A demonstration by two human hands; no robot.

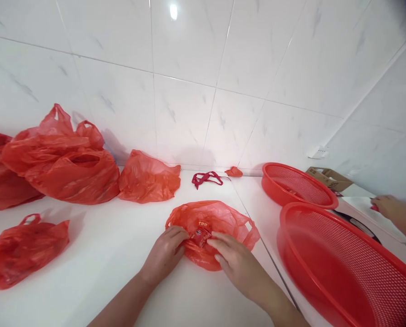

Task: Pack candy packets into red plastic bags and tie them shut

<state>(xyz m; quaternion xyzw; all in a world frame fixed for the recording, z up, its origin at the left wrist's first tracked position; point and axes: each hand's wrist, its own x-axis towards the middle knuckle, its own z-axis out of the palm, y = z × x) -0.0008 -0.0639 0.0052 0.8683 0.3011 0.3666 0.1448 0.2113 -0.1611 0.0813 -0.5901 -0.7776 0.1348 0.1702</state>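
I have the left hand [168, 245] pinching the left edge of the red bag [223, 212], the right hand [235, 258] loosely spread against it, both angled inward.

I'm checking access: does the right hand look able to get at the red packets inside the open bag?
Probably yes: the bag gapes open, and the right hand is close beside the packets.

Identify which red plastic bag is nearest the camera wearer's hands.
The open bag with printed red packaging inside: the left hand and right hand are at it; the other bags lie farther off.
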